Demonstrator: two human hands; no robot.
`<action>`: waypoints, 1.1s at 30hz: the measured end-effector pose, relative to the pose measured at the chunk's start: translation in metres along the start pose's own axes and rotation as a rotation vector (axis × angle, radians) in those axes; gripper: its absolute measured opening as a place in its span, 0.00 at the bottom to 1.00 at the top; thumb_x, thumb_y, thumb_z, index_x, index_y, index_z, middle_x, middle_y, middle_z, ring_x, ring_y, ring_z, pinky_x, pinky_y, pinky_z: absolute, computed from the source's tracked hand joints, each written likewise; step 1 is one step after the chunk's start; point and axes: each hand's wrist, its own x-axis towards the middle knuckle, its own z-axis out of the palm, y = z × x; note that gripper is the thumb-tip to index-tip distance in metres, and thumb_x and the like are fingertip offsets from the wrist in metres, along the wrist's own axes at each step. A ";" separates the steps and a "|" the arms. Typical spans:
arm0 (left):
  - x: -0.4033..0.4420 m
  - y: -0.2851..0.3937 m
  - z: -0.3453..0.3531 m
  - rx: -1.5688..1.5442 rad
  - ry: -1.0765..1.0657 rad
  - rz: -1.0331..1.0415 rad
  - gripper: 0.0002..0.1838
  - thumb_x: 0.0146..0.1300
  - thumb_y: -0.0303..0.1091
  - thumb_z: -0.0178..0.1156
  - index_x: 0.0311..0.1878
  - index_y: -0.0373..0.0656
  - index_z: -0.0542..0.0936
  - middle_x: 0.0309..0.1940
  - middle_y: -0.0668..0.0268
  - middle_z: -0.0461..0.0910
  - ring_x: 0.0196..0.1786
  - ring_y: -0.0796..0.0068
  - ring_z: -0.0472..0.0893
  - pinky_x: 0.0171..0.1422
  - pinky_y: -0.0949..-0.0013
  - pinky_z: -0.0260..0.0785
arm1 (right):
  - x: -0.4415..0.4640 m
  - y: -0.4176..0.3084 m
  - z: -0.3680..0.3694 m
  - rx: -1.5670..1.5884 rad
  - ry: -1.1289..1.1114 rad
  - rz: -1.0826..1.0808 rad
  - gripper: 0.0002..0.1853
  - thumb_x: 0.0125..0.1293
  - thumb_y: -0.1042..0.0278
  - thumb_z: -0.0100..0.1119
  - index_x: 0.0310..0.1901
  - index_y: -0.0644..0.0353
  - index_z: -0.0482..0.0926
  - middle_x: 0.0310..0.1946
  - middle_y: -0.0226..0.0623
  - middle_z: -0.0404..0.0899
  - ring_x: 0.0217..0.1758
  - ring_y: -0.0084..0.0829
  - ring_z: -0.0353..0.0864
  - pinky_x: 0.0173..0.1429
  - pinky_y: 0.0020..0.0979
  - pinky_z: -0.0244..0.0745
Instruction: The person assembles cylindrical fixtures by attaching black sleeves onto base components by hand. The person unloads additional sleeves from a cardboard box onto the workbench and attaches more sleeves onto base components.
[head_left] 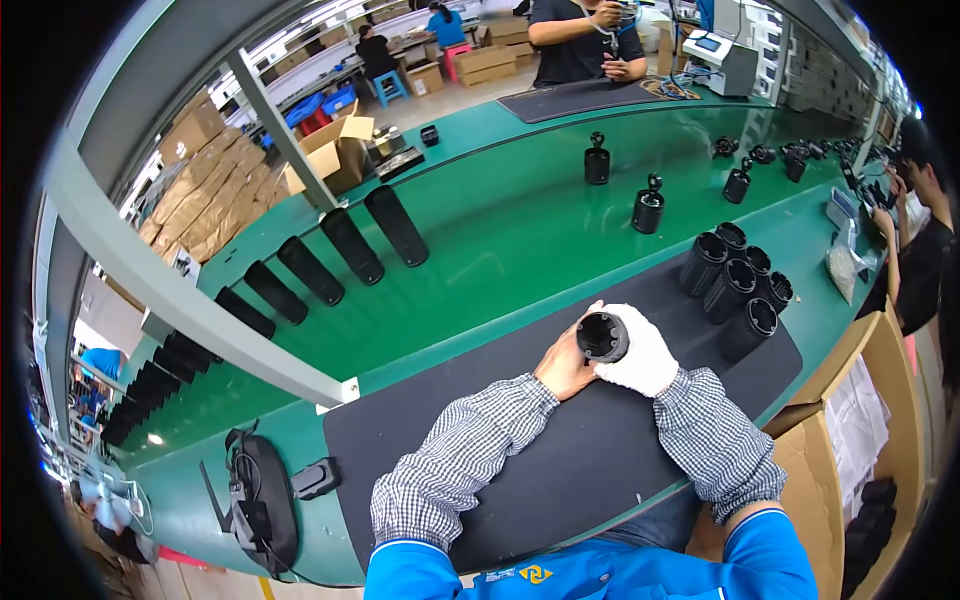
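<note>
A black cylindrical housing is held between my two hands above the dark mat, its open end facing up toward the camera. My bare left hand wraps its left side, and my right hand, in a white glove, closes round its right side. Some fingers are hidden behind the part. Right of my hands, several similar black cylinders stand grouped on the mat, open ends up.
Tall black housings line the green conveyor; small black units stand farther along. A metal post crosses the left side. A black bag lies left, an open carton right. Co-workers are across and at right.
</note>
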 end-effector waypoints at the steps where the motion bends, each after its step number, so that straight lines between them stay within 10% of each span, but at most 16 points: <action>1: 0.000 -0.002 0.000 0.009 0.015 0.008 0.36 0.56 0.32 0.66 0.68 0.39 0.63 0.71 0.48 0.57 0.73 0.52 0.58 0.76 0.60 0.54 | 0.000 0.000 0.001 -0.001 0.009 0.010 0.36 0.40 0.66 0.75 0.56 0.55 0.72 0.49 0.42 0.75 0.53 0.44 0.78 0.55 0.39 0.76; 7: 0.000 -0.007 0.003 0.037 0.024 0.016 0.37 0.55 0.31 0.67 0.68 0.39 0.64 0.71 0.47 0.57 0.73 0.52 0.58 0.76 0.61 0.55 | -0.001 -0.002 0.001 -0.040 0.037 0.003 0.35 0.41 0.66 0.75 0.56 0.55 0.72 0.49 0.42 0.75 0.52 0.43 0.78 0.55 0.39 0.76; 13: 0.007 -0.021 0.025 -0.809 0.071 -0.211 0.45 0.57 0.37 0.69 0.71 0.37 0.53 0.70 0.49 0.59 0.72 0.56 0.61 0.75 0.62 0.55 | -0.001 -0.008 -0.005 -0.045 -0.011 0.000 0.35 0.41 0.65 0.74 0.55 0.56 0.72 0.49 0.42 0.76 0.53 0.43 0.78 0.57 0.40 0.74; 15: 0.001 -0.004 0.002 -0.096 0.027 0.001 0.45 0.57 0.37 0.68 0.72 0.37 0.53 0.68 0.49 0.61 0.72 0.56 0.62 0.75 0.61 0.55 | 0.000 -0.007 -0.004 -0.031 -0.010 0.006 0.34 0.42 0.65 0.74 0.54 0.58 0.72 0.47 0.42 0.77 0.51 0.43 0.78 0.56 0.39 0.74; 20: 0.002 0.003 -0.003 0.004 0.009 0.052 0.34 0.55 0.35 0.67 0.65 0.39 0.67 0.68 0.47 0.62 0.73 0.50 0.59 0.75 0.59 0.54 | -0.001 0.004 0.000 0.032 -0.040 0.071 0.37 0.43 0.62 0.74 0.58 0.56 0.70 0.52 0.41 0.74 0.55 0.42 0.77 0.58 0.38 0.74; 33: -0.003 0.003 -0.002 0.095 0.023 -0.014 0.42 0.58 0.34 0.66 0.71 0.38 0.55 0.68 0.49 0.62 0.71 0.56 0.63 0.73 0.61 0.56 | -0.001 0.006 0.001 0.034 -0.031 0.091 0.38 0.43 0.60 0.75 0.59 0.55 0.70 0.54 0.42 0.74 0.56 0.44 0.77 0.59 0.39 0.75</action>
